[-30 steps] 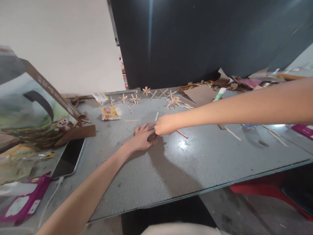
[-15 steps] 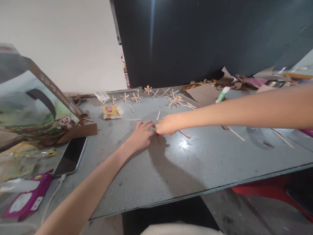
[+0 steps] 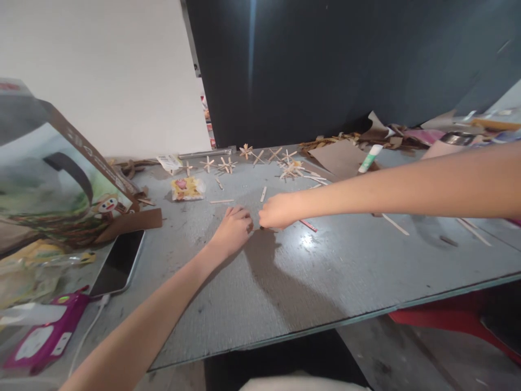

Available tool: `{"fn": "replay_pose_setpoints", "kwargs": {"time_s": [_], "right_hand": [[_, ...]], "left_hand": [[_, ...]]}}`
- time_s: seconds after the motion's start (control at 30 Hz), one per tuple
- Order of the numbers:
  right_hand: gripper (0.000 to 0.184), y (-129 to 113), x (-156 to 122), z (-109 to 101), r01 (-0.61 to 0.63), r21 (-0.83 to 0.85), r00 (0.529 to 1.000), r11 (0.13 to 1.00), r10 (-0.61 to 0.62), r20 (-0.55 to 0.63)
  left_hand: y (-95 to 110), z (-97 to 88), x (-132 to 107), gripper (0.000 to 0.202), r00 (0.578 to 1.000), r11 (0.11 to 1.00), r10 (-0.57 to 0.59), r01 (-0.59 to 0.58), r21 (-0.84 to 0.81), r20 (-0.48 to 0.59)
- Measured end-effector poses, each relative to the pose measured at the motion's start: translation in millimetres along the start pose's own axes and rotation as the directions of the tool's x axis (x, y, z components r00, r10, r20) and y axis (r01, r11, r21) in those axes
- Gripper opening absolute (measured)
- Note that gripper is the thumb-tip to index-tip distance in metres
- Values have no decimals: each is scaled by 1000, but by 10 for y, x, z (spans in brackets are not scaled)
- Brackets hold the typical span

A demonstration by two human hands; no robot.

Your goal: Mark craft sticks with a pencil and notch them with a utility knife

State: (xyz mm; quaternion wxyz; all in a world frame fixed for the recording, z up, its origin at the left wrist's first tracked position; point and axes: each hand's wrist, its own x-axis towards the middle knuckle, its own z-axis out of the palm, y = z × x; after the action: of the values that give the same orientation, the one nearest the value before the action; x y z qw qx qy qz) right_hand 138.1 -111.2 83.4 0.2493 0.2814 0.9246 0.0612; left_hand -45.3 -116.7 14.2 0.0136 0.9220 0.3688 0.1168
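My left hand (image 3: 234, 231) rests on the grey table with its fingers curled in. Facing it, my right hand (image 3: 279, 210) is closed, fingertips pinched down near the tabletop. A small gap separates the two hands; whatever their fingers hold is too small and hidden to make out. Just beyond them lie a flat wooden stick (image 3: 263, 194) and another pale stick (image 3: 222, 201). A red pencil-like stick (image 3: 308, 225) pokes out from beneath my right wrist. Farther back stand several star shapes of crossed wooden sticks (image 3: 226, 165), with a pile of them (image 3: 291, 170) at their right.
A yellow packet (image 3: 187, 189) lies behind my left hand. At left are a phone (image 3: 118, 263), a purple device (image 3: 48, 329) with a white cable, and a large printed bag (image 3: 61, 179). A green-and-white glue stick (image 3: 370, 158) and brown cardboard (image 3: 338, 158) lie back right.
My left hand has drawn slightly back from my right and its fingers have curled in more. My right hand stays almost in place, still pinched.
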Motion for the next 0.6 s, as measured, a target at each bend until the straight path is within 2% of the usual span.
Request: {"fn": "replay_pose_setpoints", "kwargs": {"time_s": [0.1,0.2,0.4,0.6], "right_hand": [[17,-14,4,-5,-1,-12,1000,1000,1,1],[16,-41,-13,-26,-6,-25,1000,1000,6,4],[21,-84,-59,-92,-2,-54,999,999,5,44],[23,-77,-51,-64,-7,-41,999,999,9,48]], "left_hand": [[-7,15,-18,31,1000,1000,-20,19,15,9],[-4,54,-15,33,999,998,-44,45,-39,13],[55,43,-16,35,963,938,-262,270,-218,62],[176,-54,-85,40,937,884,-322,349,-309,139]]}}
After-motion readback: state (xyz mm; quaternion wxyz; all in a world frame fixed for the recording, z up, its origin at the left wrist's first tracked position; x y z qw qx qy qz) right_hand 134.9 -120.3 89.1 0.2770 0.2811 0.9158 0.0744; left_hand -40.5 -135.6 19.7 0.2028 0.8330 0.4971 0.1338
